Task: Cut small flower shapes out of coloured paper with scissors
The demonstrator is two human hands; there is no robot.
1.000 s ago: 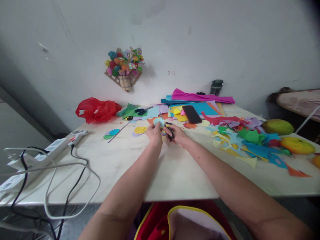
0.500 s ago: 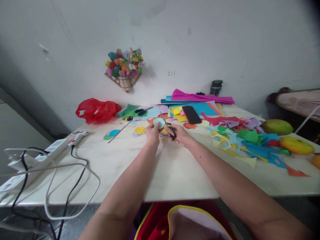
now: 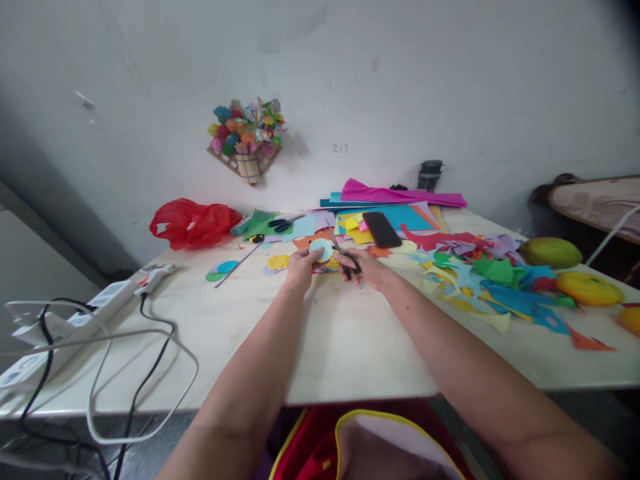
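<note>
My left hand [image 3: 300,265] pinches a small light-blue paper disc [image 3: 321,249] just above the white table [image 3: 320,333]. My right hand [image 3: 369,268] is closed round the black handles of a pair of scissors [image 3: 344,257], whose blades point up and left beside the disc's right edge. Both hands hover over small yellow and orange paper cut-outs [image 3: 280,261] lying near the table's middle.
Coloured paper scraps [image 3: 500,280] cover the right side, with a black phone [image 3: 381,229] on paper sheets behind. A second pair of scissors [image 3: 283,222], a red plastic bag [image 3: 193,222], a power strip with cables [image 3: 90,313] and mangoes [image 3: 550,253] also lie about.
The scissors have swung from lying low under my right hand to blades raised beside the disc. Both hands shifted slightly to the right.
</note>
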